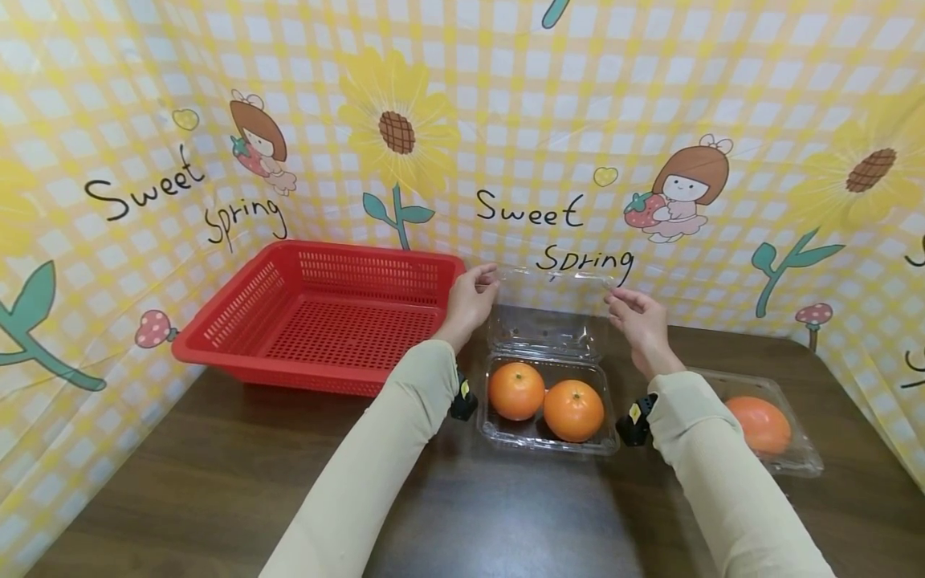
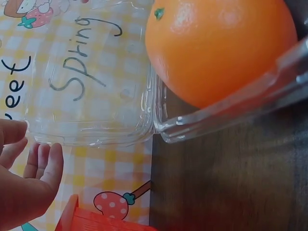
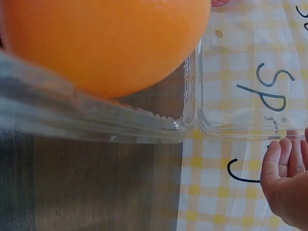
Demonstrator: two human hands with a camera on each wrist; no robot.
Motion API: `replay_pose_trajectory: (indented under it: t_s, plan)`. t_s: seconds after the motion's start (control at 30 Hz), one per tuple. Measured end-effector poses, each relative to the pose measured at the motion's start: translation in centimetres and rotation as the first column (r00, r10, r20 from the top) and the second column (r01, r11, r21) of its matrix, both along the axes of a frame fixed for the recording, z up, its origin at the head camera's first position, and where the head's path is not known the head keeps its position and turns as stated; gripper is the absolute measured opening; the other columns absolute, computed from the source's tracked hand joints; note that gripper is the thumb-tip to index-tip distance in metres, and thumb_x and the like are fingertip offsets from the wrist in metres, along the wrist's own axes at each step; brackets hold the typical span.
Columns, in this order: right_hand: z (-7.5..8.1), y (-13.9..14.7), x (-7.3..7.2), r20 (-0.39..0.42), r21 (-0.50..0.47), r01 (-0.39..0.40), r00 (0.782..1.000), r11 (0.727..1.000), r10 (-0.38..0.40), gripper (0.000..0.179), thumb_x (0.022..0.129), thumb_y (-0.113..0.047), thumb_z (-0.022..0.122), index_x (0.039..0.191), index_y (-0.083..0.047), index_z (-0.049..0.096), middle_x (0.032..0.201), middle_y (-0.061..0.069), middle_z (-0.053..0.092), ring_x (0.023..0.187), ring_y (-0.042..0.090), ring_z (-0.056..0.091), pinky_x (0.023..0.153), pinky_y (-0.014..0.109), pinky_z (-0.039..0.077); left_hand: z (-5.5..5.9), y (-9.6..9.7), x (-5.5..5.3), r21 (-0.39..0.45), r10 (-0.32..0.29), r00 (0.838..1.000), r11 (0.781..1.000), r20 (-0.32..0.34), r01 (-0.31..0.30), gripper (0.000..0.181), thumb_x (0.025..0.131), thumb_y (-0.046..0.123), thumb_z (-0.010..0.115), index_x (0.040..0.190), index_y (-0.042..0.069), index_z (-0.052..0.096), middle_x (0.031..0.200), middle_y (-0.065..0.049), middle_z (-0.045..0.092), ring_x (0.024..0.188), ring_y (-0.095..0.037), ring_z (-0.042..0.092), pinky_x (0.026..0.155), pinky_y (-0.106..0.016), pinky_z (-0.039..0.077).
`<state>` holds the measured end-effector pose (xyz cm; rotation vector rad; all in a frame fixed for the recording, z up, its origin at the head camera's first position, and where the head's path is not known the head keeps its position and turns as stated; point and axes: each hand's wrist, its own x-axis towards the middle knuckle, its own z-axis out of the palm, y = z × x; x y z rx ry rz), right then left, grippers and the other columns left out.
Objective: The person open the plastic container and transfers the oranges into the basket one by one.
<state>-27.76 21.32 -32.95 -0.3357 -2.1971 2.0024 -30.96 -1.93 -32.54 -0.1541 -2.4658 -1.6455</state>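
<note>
Pinching top corners of raised clear lid (image 1: pixel 545 329) with left fingers (image 1: pixel 486 279) and right fingers (image 1: pixel 625 299), both curled nearly together. Hinged at rear of open clamshell base (image 1: pixel 552 446). Inside, two glossy orange fruits (image 1: pixel 516 391), touching, short of near edge. Between red basket (image 1: pixel 282 369) and second clear container (image 1: pixel 802 466). On dark wood-grain surface (image 1: pixel 289 474), yellow-checked backdrop (image 1: pixel 535 120) behind.

The head view is bright, with a pale sheen on the tabletop (image 1: pixel 520 518) at lower centre. The wrist views are dimmer: soft highlights mark the orange (image 2: pixel 216 48) in the left one's upper right, and the clear container (image 3: pixel 86 118) blurs along the right one's left edge.
</note>
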Motion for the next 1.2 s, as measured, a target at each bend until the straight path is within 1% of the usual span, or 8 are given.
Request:
replay_pose_trajectory:
  t_s: [0.2,0.33,0.6,0.67,0.93,1.1,1.17,1.2]
  plan:
    - [-0.3,0.0,-0.5,0.025,0.011,0.005,1.000,1.000,-0.005,0.037,0.090,-0.007,0.046,0.125,0.002,0.045,0.125,0.019,0.047,0.110,0.025,0.047,0.092,0.031,0.039,0.0,0.3,-0.3,-0.088,-0.014,1.000,0.996,-0.024,0.012,0.038,0.087,0.009,0.054,0.125,0.003,0.050,0.109,-0.013,0.057,0.100,-0.022,0.055,0.083,-0.030,0.045]
    - [-0.5,-0.1,-0.7,0.053,0.011,0.009,0.999,1.000,-0.010,0.038,0.090,-0.009,0.047,0.127,0.001,0.043,0.127,0.018,0.045,0.114,0.027,0.044,0.093,0.032,0.038,0.0,0.5,-0.4,-0.164,-0.038,0.999,0.986,-0.037,0.031,0.043,0.086,0.009,0.054,0.127,-0.001,0.045,0.115,-0.017,0.054,0.104,-0.024,0.054,0.088,-0.030,0.042]
    - [-1.0,-0.2,-0.7,0.082,0.000,-0.004,0.997,1.000,0.004,0.042,0.091,-0.015,0.048,0.130,-0.002,0.042,0.130,0.016,0.042,0.115,0.028,0.043,0.095,0.034,0.036,-0.2,0.5,-0.4,-0.224,-0.028,0.999,0.974,0.034,0.035,0.034,0.087,0.015,0.054,0.119,0.004,0.052,0.111,-0.015,0.054,0.103,-0.025,0.051,0.087,-0.034,0.042]
    - [-1.1,-0.3,-0.6,0.081,-0.002,-0.014,0.997,1.000,0.014,0.043,0.091,-0.015,0.047,0.130,-0.001,0.040,0.131,0.017,0.041,0.115,0.028,0.042,0.095,0.034,0.036,-0.3,0.5,-0.4,-0.213,-0.020,0.999,0.977,0.045,0.029,0.032,0.087,0.017,0.054,0.117,0.004,0.054,0.109,-0.015,0.055,0.101,-0.024,0.051,0.085,-0.034,0.041]
    - [-1.5,0.0,-0.1,0.100,-0.005,-0.043,0.994,0.999,0.043,0.044,0.093,-0.014,0.043,0.133,0.001,0.035,0.132,0.020,0.038,0.117,0.030,0.040,0.097,0.035,0.034,-0.8,0.5,-0.7,-0.016,-0.043,0.986,0.999,0.163,0.046,0.040,0.087,0.015,0.055,0.125,0.002,0.049,0.119,-0.013,0.053,0.107,-0.023,0.051,0.088,-0.031,0.042]
    - [-1.5,0.2,0.0,0.117,-0.019,-0.059,0.991,0.998,0.060,0.044,0.093,-0.013,0.042,0.135,0.000,0.033,0.134,0.020,0.037,0.119,0.030,0.038,0.097,0.035,0.034,-5.7,0.3,-6.1,-0.032,-0.039,0.994,0.999,0.102,0.043,0.040,0.083,0.013,0.060,0.121,0.004,0.053,0.112,-0.008,0.057,0.100,-0.019,0.055,0.079,-0.025,0.045]
    - [-1.5,0.2,0.0,0.129,-0.026,-0.067,0.989,0.997,0.069,0.044,0.093,-0.011,0.041,0.135,0.000,0.032,0.134,0.020,0.037,0.119,0.029,0.038,0.097,0.035,0.034,-8.6,0.3,-9.3,-0.044,-0.034,0.996,0.998,0.078,0.037,0.042,0.081,0.013,0.062,0.121,0.005,0.053,0.110,-0.005,0.058,0.097,-0.016,0.055,0.075,-0.023,0.046]
    - [-1.5,0.3,0.0,0.136,-0.030,-0.070,0.988,0.997,0.074,0.044,0.093,-0.011,0.041,0.135,-0.001,0.032,0.134,0.020,0.036,0.119,0.029,0.038,0.097,0.035,0.034,-9.1,0.3,-9.9,-0.058,-0.031,0.996,0.998,0.086,0.036,0.043,0.081,0.012,0.062,0.122,0.005,0.052,0.111,-0.005,0.058,0.099,-0.017,0.055,0.077,-0.024,0.046]
